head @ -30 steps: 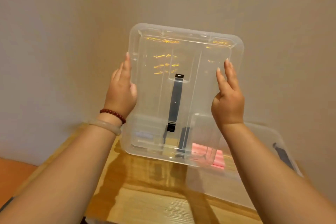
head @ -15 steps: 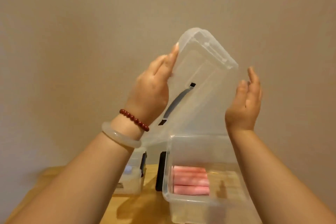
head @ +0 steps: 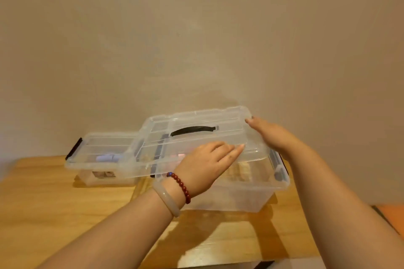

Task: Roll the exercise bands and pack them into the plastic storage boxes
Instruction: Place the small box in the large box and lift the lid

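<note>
Head view: the clear lid (head: 207, 119) lies across the middle of the frame, its long axis running left to right, with the black handle (head: 194, 130) along that same line. It sits over the open storage box (head: 240, 194) at centre right. It is not square on the rim: it is shifted toward the left of the frame, so its left end overhangs the closed second box (head: 102, 146) just beside.

The left hand (head: 205, 164) lies flat on the lid's near long edge, fingers straight and pointing right, gripping nothing. The right hand (head: 271, 135) lies with fingers extended along the lid's right short edge, fingertips at the far right corner. I see no curl round the rim.

Pink rolled bands (head: 181, 156) show faintly through the lid, inside the box. Both boxes stand on the wooden bench (head: 54, 203).

The lid likely has to slide rightward along its long axis before it can seat. The right hand holds the leading end, while the left hand is better placed to press down.
</note>
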